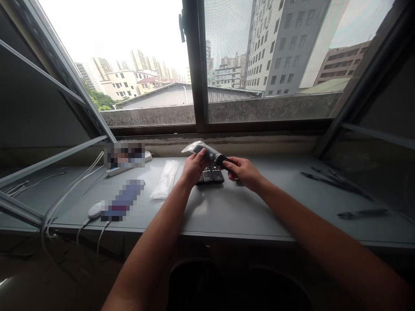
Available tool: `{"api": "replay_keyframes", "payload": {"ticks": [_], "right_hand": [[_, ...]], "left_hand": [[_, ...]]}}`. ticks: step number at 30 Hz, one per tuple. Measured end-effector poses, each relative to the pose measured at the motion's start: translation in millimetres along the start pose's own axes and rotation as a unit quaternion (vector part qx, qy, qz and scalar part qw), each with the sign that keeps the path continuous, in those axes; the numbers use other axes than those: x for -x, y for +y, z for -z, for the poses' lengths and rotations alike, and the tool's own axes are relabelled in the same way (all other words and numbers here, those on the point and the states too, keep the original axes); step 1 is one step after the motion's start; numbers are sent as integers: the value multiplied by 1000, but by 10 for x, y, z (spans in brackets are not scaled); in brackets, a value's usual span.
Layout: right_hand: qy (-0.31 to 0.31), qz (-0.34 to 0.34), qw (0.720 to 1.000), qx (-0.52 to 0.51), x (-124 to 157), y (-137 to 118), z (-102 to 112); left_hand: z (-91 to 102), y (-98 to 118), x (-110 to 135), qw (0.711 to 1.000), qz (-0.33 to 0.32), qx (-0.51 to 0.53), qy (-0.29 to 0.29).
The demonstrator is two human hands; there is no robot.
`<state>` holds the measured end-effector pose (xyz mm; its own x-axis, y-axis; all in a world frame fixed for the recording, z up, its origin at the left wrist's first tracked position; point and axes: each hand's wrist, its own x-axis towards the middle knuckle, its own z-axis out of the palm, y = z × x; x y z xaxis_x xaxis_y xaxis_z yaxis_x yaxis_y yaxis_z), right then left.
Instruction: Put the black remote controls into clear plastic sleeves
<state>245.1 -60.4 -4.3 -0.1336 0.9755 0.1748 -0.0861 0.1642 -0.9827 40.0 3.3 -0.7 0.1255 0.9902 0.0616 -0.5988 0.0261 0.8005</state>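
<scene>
A black remote control [221,160] is held tilted above the table, its upper part inside a clear plastic bag [195,145] and its lower end bare. My left hand [193,167] is closed on the bag, thumb on top, pinching it around the remote. At the bare end, the fingers of my right hand [244,171] grip the remote. Just below both hands, several black remotes [209,175] lie side by side on the table, partly hidden by my hands. Left of my left hand lies a pile of clear plastic bags [165,180].
On the grey table [220,218], a power strip [129,167], a blurred-out flat object [125,201] and a white round charger [95,210] with cables sit at left. Dark thin items [337,183] lie at right. Metal frames flank both sides, with a window [198,65] behind.
</scene>
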Motion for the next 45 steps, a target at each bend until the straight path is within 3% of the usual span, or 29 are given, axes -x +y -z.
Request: {"api": "replay_keyframes", "payload": {"ticks": [7, 9, 14, 20, 28, 45], "right_hand": [[12, 5, 1000, -19, -26, 57, -24], [11, 5, 1000, -22, -33, 66, -25], [11, 9, 1000, -7, -31, 66, -35], [22, -25, 999, -20, -39, 46, -44], [49, -28, 995, -80, -33, -1, -46], [63, -6, 996, -67, -40, 97, -108]], "left_hand": [[2, -55, 79, 992, 37, -55, -111], [5, -47, 75, 991, 39, -61, -116], [1, 0, 9, 1000, 1, -1, -30], [6, 11, -30, 999, -31, 41, -3], [75, 50, -121, 985, -77, 89, 124], [78, 41, -113, 981, -89, 106, 134]]}}
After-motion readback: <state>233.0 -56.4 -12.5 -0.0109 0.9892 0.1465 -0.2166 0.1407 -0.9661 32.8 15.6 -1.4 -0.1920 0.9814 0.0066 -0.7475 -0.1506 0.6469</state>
